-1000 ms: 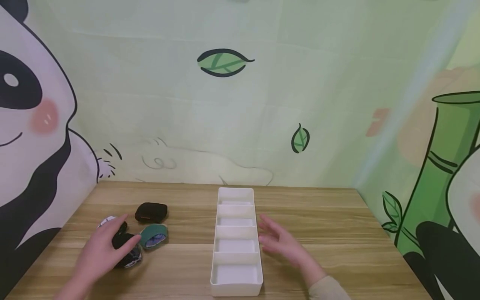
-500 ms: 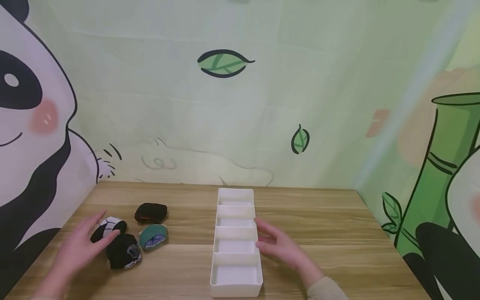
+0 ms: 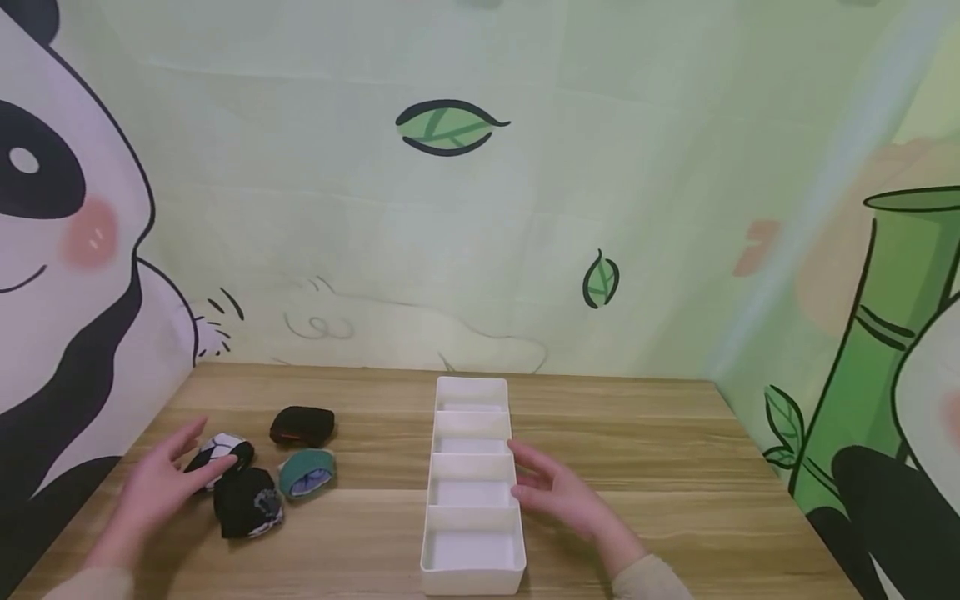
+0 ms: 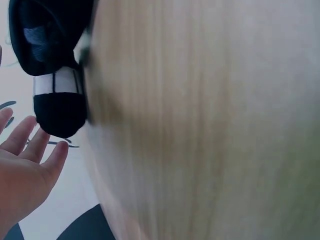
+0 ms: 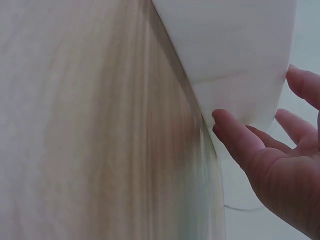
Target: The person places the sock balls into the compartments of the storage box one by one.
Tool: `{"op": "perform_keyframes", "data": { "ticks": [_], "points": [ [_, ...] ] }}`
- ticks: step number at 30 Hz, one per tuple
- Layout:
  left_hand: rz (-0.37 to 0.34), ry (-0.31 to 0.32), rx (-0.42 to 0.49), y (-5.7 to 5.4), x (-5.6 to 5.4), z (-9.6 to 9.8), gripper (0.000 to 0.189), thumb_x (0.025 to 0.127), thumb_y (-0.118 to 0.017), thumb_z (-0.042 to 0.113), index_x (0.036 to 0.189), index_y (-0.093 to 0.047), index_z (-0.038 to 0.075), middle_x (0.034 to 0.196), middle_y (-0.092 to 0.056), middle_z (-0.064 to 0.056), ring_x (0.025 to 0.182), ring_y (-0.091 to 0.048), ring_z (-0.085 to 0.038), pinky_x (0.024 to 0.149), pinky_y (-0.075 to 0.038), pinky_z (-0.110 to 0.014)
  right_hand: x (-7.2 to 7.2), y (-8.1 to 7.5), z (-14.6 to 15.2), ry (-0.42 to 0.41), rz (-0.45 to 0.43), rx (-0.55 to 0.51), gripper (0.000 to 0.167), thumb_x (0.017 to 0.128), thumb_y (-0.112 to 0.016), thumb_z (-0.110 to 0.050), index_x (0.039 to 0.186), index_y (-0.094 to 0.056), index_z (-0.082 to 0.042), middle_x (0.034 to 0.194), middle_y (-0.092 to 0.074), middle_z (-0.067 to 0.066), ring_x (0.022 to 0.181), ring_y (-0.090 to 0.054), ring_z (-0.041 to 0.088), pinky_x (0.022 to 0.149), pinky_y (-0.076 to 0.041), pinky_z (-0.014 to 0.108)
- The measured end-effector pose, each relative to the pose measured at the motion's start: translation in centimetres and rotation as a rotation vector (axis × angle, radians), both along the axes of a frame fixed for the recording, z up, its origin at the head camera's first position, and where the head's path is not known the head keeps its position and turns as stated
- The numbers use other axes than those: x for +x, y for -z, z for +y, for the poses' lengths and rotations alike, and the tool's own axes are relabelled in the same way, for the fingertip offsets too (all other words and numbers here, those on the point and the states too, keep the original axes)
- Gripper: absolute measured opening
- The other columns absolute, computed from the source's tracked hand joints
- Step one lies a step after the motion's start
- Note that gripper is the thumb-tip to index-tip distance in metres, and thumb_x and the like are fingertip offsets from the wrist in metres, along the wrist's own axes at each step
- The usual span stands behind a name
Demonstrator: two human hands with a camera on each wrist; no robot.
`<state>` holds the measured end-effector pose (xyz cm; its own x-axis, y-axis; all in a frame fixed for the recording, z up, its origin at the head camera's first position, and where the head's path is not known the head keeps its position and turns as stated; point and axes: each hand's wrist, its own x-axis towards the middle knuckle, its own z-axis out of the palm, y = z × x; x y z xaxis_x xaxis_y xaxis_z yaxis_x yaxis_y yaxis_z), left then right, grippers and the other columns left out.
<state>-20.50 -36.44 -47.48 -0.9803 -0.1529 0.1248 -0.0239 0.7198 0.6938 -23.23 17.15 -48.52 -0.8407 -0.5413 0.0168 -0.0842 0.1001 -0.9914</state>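
Observation:
My left hand (image 3: 153, 492) is at the left of the table, fingers spread beside a black-and-white rolled sock (image 3: 225, 448), its thumb reaching over the near side. In the left wrist view the fingertips lie close to that sock's dark end (image 4: 60, 115). A black rolled sock with a grey pattern (image 3: 243, 504) sits right against it, nearer to me. Beyond are a green rolled sock with a blue inside (image 3: 307, 473) and a plain black one (image 3: 302, 426). My right hand (image 3: 566, 496) rests its fingertips at the right wall of a long white divided box (image 3: 472, 581).
The box stands lengthwise mid-table, its several compartments in a row and nothing in them. The wooden table (image 3: 360, 542) ends at a printed cloth backdrop (image 3: 360, 217) with a panda, leaves and bamboo.
My left hand has drawn back leftward from over the socks and settled beside the black-and-white one. The right hand has moved slightly left, onto the box's side. The socks stay in place.

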Motion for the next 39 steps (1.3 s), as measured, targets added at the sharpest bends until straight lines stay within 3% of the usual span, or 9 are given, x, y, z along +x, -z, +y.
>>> {"op": "perform_keyframes", "data": {
  "ticks": [7,17,28,39],
  "points": [
    [-0.044,-0.024,0.016,0.8,-0.4,-0.6,0.096,0.088,-0.072,0.048,0.151,-0.026,-0.008,0.139,-0.036,-0.044,0.127,-0.036,-0.059,0.099,-0.03,-0.07,0.0,0.0,-0.2,0.015,-0.006,-0.003,0.068,0.095,-0.064,-0.002,0.153,-0.03,0.0,0.155,-0.028,0.029,0.134,-0.039,0.047,0.103,-0.044,0.042],
    [-0.091,-0.01,0.034,1.1,-0.6,-0.8,0.099,0.089,-0.071,0.049,0.15,-0.022,-0.011,0.146,-0.03,-0.04,0.131,-0.032,-0.058,0.101,-0.029,-0.068,0.2,-0.1,-0.3,0.019,-0.025,-0.022,0.068,0.094,-0.065,-0.001,0.153,-0.031,-0.001,0.155,-0.027,0.028,0.135,-0.038,0.047,0.101,-0.046,0.041],
    [-0.05,0.018,0.029,1.8,-0.3,-1.4,0.088,0.088,-0.074,0.042,0.146,-0.035,-0.011,0.143,-0.037,-0.037,0.129,-0.037,-0.056,0.1,-0.032,-0.066,0.2,0.2,-0.2,0.025,-0.036,-0.025,0.069,0.094,-0.065,-0.003,0.154,-0.03,-0.001,0.156,-0.026,0.028,0.135,-0.039,0.047,0.1,-0.047,0.041],
    [-0.045,0.048,-0.047,2.1,-0.3,-1.9,0.088,0.084,-0.079,0.04,0.144,-0.039,-0.01,0.14,-0.036,-0.042,0.125,-0.035,-0.06,0.097,-0.032,-0.069,0.2,0.2,-0.2,0.024,-0.045,-0.036,0.069,0.095,-0.063,0.0,0.154,-0.029,-0.001,0.156,-0.024,0.028,0.135,-0.037,0.047,0.102,-0.045,0.041]
  ]
}}
